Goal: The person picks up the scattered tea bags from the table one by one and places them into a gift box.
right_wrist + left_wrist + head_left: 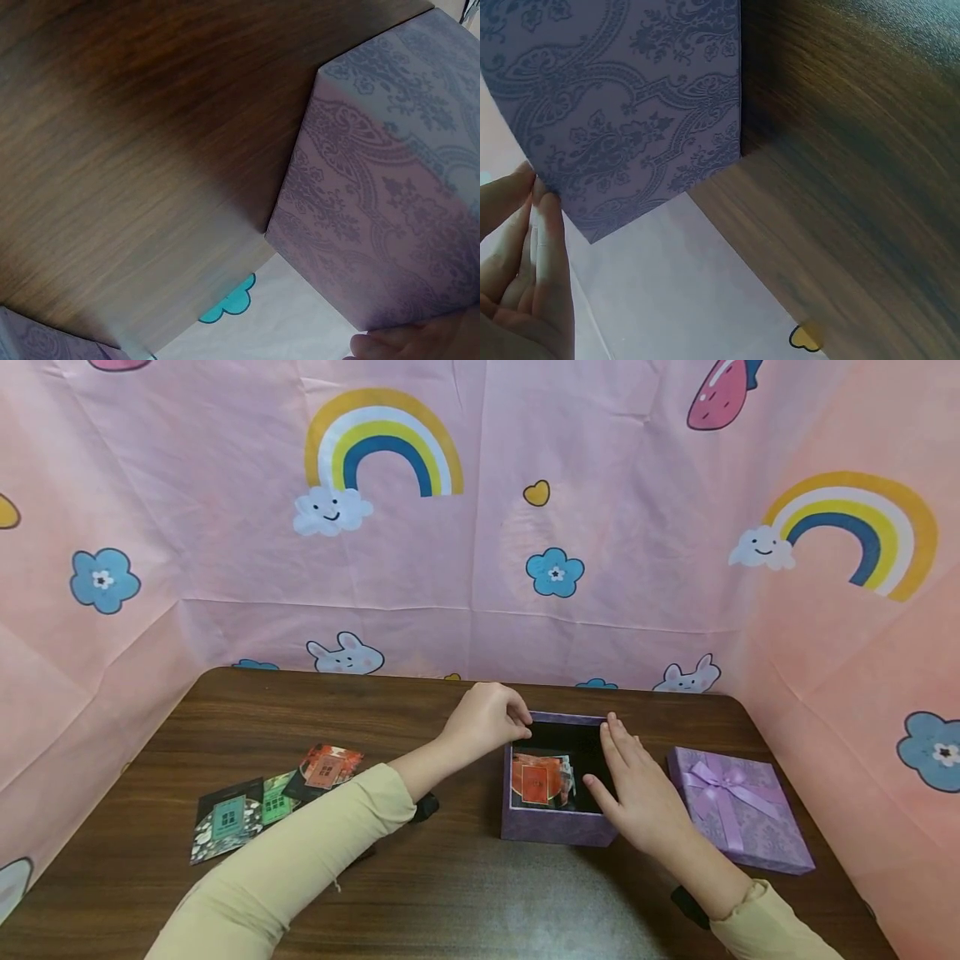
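Note:
A purple patterned gift box stands uncovered on the table, its inside dark. Orange-red printed packets lie in its near left part. My left hand pinches the box's rim near the far left corner; the left wrist view shows thumb and fingertips meeting at the edge of the patterned wall. Along the right rim lies my right hand, fingers straight and thumb spread over the opening. In the right wrist view only a bit of that hand shows at the box's edge.
To the right of the box lies its purple lid with a ribbon bow. Several printed packets, among them a dark one, a green one and a red one, overlap on the left of the wooden table. Printed cloth hangs behind.

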`<state>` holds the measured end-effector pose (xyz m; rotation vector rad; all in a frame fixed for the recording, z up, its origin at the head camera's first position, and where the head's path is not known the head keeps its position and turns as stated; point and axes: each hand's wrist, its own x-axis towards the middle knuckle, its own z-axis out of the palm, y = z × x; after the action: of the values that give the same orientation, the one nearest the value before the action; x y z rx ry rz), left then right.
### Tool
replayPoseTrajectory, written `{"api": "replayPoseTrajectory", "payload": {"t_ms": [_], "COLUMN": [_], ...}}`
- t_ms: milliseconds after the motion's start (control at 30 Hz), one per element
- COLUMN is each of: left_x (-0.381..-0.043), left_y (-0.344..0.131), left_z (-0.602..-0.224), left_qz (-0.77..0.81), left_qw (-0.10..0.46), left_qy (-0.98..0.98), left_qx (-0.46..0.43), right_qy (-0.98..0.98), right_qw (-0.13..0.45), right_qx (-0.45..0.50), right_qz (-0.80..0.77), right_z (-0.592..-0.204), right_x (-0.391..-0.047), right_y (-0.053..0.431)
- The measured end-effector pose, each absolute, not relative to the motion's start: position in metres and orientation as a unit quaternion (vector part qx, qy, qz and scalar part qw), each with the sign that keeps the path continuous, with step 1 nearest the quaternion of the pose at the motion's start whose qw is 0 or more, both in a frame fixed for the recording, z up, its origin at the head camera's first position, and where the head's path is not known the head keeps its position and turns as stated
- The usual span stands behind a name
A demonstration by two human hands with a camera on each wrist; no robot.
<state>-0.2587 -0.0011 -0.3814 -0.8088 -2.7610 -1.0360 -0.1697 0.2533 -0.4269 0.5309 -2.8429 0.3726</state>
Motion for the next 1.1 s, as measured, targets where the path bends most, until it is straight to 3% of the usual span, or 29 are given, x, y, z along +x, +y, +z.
{"api": "replayPoseTrajectory", "payload": {"t_ms": [300,700,1100], "left_x": [-0.262,-0.267,-0.265], "left_y": [-0.023,-0.095,-0.169], "left_z": [-0.372,-0.356,-0.371], "left_qz": [-0.414,-0.449,-0.44], "left_qw": [-0.003,-0.04,-0.033], "left_qy": [-0.876,-0.866,-0.882], "left_qx": [-0.247,-0.218,-0.166], "right_qy": [-0.971,-0.971,-0.971], "right_qw": [0.103,0.1,0.103], "right_qx": [0.176,0.174,0.178], "right_qz": [0.128,0.127,0.122], "right_z": [-0.425,-0.424,-0.423], "right_x": [-0.169,-0.169,-0.168], "right_y": [0.252,0.252,0.251]}}
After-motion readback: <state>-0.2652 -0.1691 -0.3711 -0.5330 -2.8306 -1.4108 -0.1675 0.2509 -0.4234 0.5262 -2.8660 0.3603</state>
